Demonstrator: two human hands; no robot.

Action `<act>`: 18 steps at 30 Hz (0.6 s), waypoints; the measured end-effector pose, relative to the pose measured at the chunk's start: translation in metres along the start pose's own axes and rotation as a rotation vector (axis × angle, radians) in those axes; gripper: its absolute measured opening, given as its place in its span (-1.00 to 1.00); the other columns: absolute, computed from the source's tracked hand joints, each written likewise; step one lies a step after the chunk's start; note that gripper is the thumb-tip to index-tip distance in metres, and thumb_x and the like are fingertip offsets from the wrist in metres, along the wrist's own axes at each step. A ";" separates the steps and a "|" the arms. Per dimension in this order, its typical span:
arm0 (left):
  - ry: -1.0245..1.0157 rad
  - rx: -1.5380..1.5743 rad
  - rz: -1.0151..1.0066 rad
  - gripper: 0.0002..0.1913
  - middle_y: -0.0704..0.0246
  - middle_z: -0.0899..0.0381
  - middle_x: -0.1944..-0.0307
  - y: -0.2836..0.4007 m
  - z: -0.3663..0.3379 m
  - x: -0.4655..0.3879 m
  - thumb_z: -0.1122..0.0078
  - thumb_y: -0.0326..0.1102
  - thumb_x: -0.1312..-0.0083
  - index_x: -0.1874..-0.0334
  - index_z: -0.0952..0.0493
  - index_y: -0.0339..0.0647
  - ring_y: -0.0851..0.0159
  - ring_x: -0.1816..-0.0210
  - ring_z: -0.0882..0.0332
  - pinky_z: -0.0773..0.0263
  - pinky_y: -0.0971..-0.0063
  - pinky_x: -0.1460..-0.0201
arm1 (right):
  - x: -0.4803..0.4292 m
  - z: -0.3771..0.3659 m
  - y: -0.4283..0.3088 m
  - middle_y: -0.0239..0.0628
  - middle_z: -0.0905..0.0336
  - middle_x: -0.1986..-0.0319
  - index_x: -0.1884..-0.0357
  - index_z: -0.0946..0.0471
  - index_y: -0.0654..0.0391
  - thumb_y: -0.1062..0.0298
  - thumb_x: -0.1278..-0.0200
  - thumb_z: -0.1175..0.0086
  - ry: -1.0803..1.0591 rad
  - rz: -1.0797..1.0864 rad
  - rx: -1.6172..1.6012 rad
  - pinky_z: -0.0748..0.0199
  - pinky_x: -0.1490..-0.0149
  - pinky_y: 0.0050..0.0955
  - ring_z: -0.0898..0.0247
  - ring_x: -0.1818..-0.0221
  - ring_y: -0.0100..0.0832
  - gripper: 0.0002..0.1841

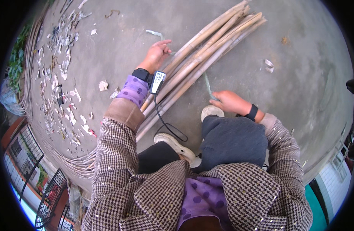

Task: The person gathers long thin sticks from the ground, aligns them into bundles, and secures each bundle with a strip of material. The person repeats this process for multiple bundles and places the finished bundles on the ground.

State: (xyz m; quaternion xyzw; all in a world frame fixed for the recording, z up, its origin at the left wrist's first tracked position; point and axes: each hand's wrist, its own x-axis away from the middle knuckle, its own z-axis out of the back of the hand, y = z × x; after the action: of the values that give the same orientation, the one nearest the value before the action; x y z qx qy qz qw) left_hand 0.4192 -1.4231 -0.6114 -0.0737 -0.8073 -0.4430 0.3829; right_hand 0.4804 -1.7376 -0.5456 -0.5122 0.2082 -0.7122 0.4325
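Observation:
A bundle of bamboo poles (191, 62) lies slantwise on the concrete floor before me. A pale green strip (208, 85) comes out from under its right side, and my right hand (231, 101) grips the end of it. On the other side of the poles, the far part of a pale green strip (156, 33) shows beyond my left hand (157, 55). The fingers of that hand are partly curled over the strip; whether they grip it is hidden. The strip seems to pass beneath the bundle, though the poles cover that stretch.
Scattered scraps (70, 112) litter the floor at left. Long thin rods (75, 163) curve along the floor's left edge. A black cable (165, 122) hangs from the device (157, 82) on my left wrist. A white ring-shaped scrap (269, 65) lies to the right.

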 end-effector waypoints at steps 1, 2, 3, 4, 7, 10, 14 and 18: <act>0.008 0.019 -0.012 -0.62 0.47 -0.29 0.47 0.000 0.003 0.002 0.22 -0.44 -0.32 -0.17 -0.28 -0.41 0.39 0.30 -0.34 -0.31 0.49 0.08 | 0.006 0.003 -0.005 0.04 -0.48 0.48 0.33 -0.48 0.23 0.15 -0.23 0.03 -0.056 -0.010 0.101 -0.37 0.26 -0.14 -0.42 0.40 0.01 -0.70; 0.014 0.038 -0.026 -0.62 0.47 -0.27 0.48 0.000 0.004 0.002 0.23 -0.44 -0.32 -0.17 -0.28 -0.41 0.39 0.33 -0.32 -0.31 0.49 0.10 | 0.013 0.008 -0.009 0.03 -0.48 0.48 0.33 -0.48 0.22 0.10 -0.24 0.03 -0.054 0.038 0.158 -0.38 0.25 -0.14 -0.42 0.40 0.02 -0.67; 0.052 0.044 -0.051 -0.63 0.46 -0.28 0.50 0.000 0.006 0.003 0.22 -0.47 -0.30 -0.14 -0.31 -0.41 0.40 0.37 -0.33 -0.32 0.49 0.15 | 0.018 0.015 -0.012 0.03 -0.48 0.49 0.33 -0.49 0.22 0.11 -0.24 0.03 -0.044 0.041 0.128 -0.38 0.25 -0.14 -0.41 0.41 0.02 -0.68; 0.092 0.052 -0.074 -0.65 0.45 -0.29 0.53 0.002 0.006 0.002 0.22 -0.49 -0.28 -0.11 -0.34 -0.41 0.40 0.41 -0.33 -0.34 0.50 0.19 | 0.024 0.022 -0.014 0.04 -0.47 0.50 0.32 -0.49 0.21 0.11 -0.23 0.02 -0.030 0.040 0.098 -0.38 0.26 -0.15 -0.41 0.42 0.01 -0.69; 0.132 0.102 -0.125 -0.67 0.44 -0.29 0.57 0.010 0.002 0.002 0.21 -0.52 -0.25 -0.06 -0.36 -0.43 0.40 0.47 -0.32 -0.35 0.51 0.25 | 0.036 0.042 -0.014 -0.02 -0.49 0.34 0.31 -0.53 0.21 0.19 -0.18 -0.05 0.041 -0.002 -0.161 -0.37 0.16 -0.26 -0.43 0.26 -0.11 -0.74; 0.135 0.138 -0.166 -0.68 0.45 -0.26 0.58 0.022 -0.005 0.006 0.19 -0.53 -0.25 -0.05 -0.35 -0.44 0.40 0.48 -0.30 -0.35 0.50 0.25 | 0.033 0.046 -0.012 -0.14 -0.37 -0.04 0.36 -0.55 0.20 0.25 -0.12 -0.12 0.207 0.132 -0.089 -0.22 -0.13 -0.32 -0.25 -0.10 -0.15 -0.80; 0.131 0.154 -0.179 -0.69 0.47 -0.22 0.60 0.037 -0.015 0.022 0.16 -0.53 -0.25 -0.04 -0.35 -0.46 0.40 0.50 -0.27 -0.34 0.48 0.22 | 0.011 0.026 -0.013 -0.20 -0.20 -0.23 0.38 -0.56 0.20 0.23 -0.14 -0.12 0.130 0.291 -0.203 -0.05 -0.30 -0.31 -0.11 -0.26 -0.20 -0.79; 0.144 0.144 -0.260 -0.69 0.47 -0.19 0.60 0.054 -0.019 0.041 0.16 -0.54 -0.26 -0.03 -0.34 -0.48 0.40 0.50 -0.24 -0.34 0.47 0.20 | -0.021 0.020 -0.011 -0.26 -0.38 -0.09 0.28 -0.57 0.20 0.21 -0.26 0.03 0.039 0.247 -0.854 -0.03 -0.30 -0.29 -0.16 -0.22 -0.31 -0.74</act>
State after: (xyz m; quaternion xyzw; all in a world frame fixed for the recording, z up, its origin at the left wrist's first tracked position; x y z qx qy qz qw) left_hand 0.4259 -1.4148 -0.5424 0.0913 -0.8100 -0.4341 0.3835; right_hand 0.4966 -1.7116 -0.5410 -0.6027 0.5514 -0.5148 0.2602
